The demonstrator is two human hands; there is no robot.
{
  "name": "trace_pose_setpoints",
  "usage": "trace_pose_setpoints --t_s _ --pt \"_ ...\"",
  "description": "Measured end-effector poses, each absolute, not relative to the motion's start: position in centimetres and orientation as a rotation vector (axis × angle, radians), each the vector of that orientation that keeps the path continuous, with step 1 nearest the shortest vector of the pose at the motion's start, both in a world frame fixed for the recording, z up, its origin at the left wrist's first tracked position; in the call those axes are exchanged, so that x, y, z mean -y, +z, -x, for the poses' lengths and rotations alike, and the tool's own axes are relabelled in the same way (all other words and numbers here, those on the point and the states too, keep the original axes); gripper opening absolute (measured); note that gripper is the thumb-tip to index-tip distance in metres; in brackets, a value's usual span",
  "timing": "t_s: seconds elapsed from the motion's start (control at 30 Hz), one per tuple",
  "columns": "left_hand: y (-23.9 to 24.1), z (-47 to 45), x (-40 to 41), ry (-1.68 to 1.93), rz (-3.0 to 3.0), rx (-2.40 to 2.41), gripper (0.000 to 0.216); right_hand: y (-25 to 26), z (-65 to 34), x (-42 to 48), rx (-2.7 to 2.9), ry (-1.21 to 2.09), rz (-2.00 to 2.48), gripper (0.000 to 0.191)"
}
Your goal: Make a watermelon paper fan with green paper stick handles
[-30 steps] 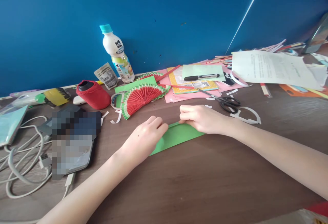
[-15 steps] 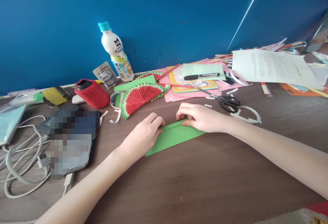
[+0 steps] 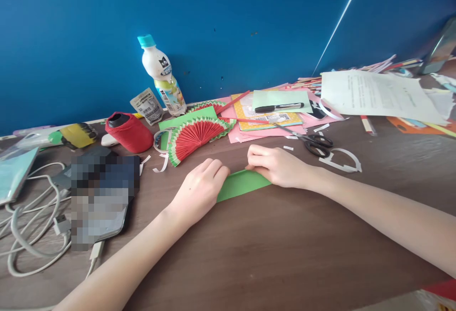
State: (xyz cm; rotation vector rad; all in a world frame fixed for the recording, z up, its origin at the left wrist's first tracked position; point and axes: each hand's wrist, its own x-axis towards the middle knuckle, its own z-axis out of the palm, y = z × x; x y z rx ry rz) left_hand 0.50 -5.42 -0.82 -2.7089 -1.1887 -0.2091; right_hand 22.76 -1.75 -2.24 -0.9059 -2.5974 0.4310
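Note:
A green sheet of paper [image 3: 243,185] lies on the brown table between my hands, with a narrow fold along its far edge. My left hand [image 3: 204,185] is closed on the paper's left end, its fingers curled at the far corner. At the right end, my right hand [image 3: 278,164] pinches the far edge between thumb and fingers. The fingertips of both hands are partly hidden. Just beyond my left hand sits a red, white and green pleated paper fan [image 3: 195,137], coloured like a watermelon slice.
Scissors [image 3: 317,145] and white paper scraps [image 3: 345,161] lie beyond my right hand. A black marker [image 3: 280,108] rests on stacked papers. Further left are a bottle [image 3: 166,80], a red cloth-covered object [image 3: 133,133], a phone [image 3: 107,206] and white cables [image 3: 33,249].
The paper's far edge has been lifted and folded by my fingers, and less of the sheet shows. My right hand has tightened its pinch. My left hand has shifted slightly.

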Motion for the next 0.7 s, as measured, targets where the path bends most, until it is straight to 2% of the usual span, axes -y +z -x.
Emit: trace_pose_setpoints --t_s 0.1,0.37,0.57,0.7 --pt "-0.4 -0.8 6.0 -0.120 2.647 1.076 0.025 -2.3 -22.9 1.7 2.662 0.320 0.844 0.019" --pt "-0.3 -1.3 7.3 0.046 2.630 1.010 0.023 -1.5 -23.2 1.9 2.768 0.328 0.846 0.019" --pt "-1.0 -2.4 8.3 -0.010 2.524 1.057 0.029 -1.8 -21.7 4.1 2.762 -0.132 0.867 0.035" --pt "-1.1 -2.9 8.8 -0.082 2.520 1.112 0.030 -2.1 -20.3 6.2 2.710 -0.274 0.982 0.032"
